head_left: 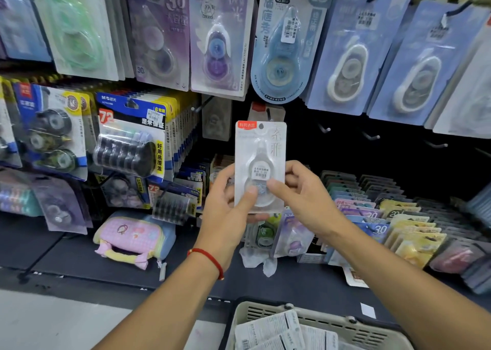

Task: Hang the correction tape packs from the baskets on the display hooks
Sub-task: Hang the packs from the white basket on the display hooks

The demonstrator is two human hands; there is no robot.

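A pale grey correction tape pack [261, 147] with a red corner label is held upright in front of the display wall. My left hand [229, 206] pinches its lower left edge, thumb on the blister. My right hand [300, 193] pinches its lower right side. Just behind the pack's top hangs another pack of the same kind on a hook [268, 113]. Bare hooks [325, 129] stick out of the dark panel to the right. A beige basket [332, 323] with several packs lying face down sits at the bottom edge.
Rows of hanging correction tape packs [218, 39] fill the wall above and to the left. Slanted trays of packs [398, 224] stand on the shelf at right. A pink pencil case [130, 238] lies on the dark shelf at left. Pale floor shows at lower left.
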